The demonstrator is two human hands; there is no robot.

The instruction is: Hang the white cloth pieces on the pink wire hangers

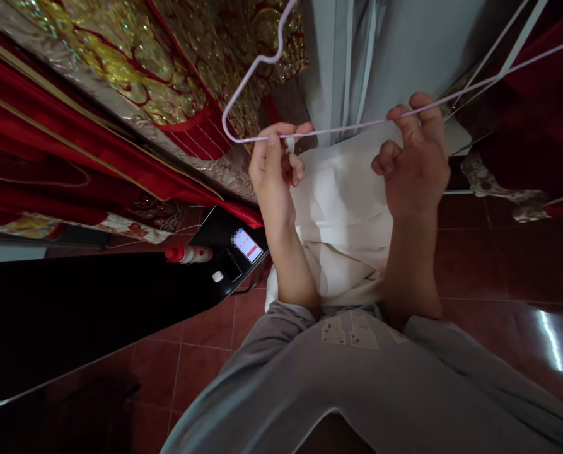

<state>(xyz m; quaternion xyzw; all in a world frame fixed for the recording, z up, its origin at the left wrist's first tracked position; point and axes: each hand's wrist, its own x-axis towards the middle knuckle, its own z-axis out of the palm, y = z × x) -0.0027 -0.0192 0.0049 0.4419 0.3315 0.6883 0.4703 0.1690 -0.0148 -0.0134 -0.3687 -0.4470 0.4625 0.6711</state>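
Note:
A thin lilac clothes hanger [342, 128] stretches across the view in front of me, its bottom bar rising to the right. My left hand [274, 167] pinches that bar close to the rounded left corner, with the other fingers curled. Farther right along the bar, my right hand [413, 161] grips it between fingertips, palm side showing. White cloth [340, 202] spreads below and between both hands; I cannot tell whether it is worn or hanging. A small white strip shows beside my left fingers.
Red and gold sequined garments [186, 57] hang at the left, and pale grey fabric [404, 50] hangs ahead. On a black table [96, 302] at the left lie a lit phone [249, 246], a red-capped bottle [189, 254] and a small white case [217, 276]. Dark red garments [522, 145] hang at the right.

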